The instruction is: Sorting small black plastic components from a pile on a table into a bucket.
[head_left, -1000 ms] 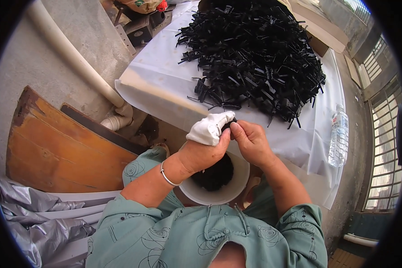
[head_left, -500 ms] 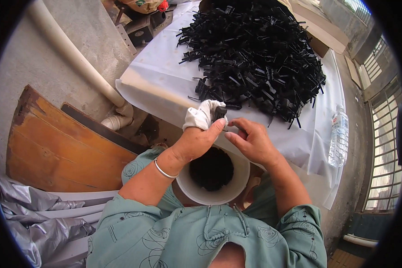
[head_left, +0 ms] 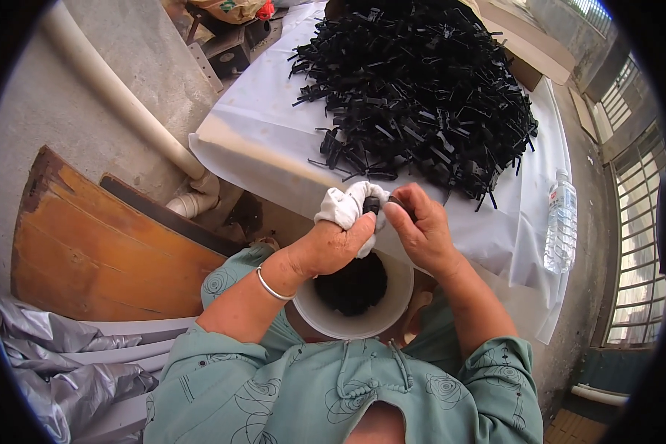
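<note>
My left hand (head_left: 331, 244), its fingers wrapped in a white cloth glove (head_left: 339, 208) and its thumb bare, grips a small black plastic part (head_left: 372, 204). Close beside it, the thumb and fingers of my right hand (head_left: 428, 231) pinch together near that part. A dark edge shows at those fingertips, too small to make out. Below both hands stands a white bucket (head_left: 405, 296) with small black pieces (head_left: 350, 287) in it. Beyond them, a big heap of black plastic parts (head_left: 429, 96) covers much of the table.
White plastic sheeting (head_left: 263, 118) covers the table (head_left: 233, 144). A clear water bottle (head_left: 561, 226) stands at its right edge. On the left are a curved wooden board (head_left: 103, 244), a pale pipe (head_left: 118, 89) and silver sheeting (head_left: 74, 362). An open carton (head_left: 529, 44) is behind the heap.
Both hands have come slightly down and to the right, with the black part still in the left. The right fingers have moved up and closed in beside it.
</note>
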The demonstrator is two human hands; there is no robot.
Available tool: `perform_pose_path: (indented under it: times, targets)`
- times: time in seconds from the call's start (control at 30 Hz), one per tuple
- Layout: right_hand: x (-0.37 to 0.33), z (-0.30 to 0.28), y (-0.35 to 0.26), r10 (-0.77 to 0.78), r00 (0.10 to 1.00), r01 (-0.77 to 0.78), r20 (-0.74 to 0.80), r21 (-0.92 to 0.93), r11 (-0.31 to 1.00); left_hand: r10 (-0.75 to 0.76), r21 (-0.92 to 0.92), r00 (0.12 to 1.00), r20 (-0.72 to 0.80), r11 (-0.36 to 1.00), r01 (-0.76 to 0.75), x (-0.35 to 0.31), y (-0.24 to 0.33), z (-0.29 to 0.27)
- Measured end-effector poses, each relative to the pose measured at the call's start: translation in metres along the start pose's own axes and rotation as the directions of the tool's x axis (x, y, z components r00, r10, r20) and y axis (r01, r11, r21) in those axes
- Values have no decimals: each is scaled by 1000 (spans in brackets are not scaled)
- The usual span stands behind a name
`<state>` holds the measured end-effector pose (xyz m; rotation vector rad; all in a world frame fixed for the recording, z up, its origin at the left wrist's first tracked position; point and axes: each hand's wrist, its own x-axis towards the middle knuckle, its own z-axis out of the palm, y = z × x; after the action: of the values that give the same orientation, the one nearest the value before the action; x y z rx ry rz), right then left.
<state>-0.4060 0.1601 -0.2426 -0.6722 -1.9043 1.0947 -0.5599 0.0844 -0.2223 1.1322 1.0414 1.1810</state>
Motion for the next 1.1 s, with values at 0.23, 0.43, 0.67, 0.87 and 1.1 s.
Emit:
perform_pose_path:
  times: [0.23,0.43,0.67,0.87,1.1]
  targets:
    - [-1,3,-3,146,942,-154,301,1,988,319,494,943,-97,838,-232,2,-11,4]
    - [-7,24,-1,139,977,-152,164,70,986,396,749,917,-42,621,-233,-4,-19,3]
    - [19,5,15,-136,990,128,27,-555,822,272,871,956,107,439,-222,-9,-4,-16]
    - [27,2,26,86,990,30,115,-751,659,548,774,836,-38,545,-322,8,-7,-18]
    - [6,-13,7,-88,968,194,236,-478,856,446,837,882,154,415,-356,22,-17,-19]
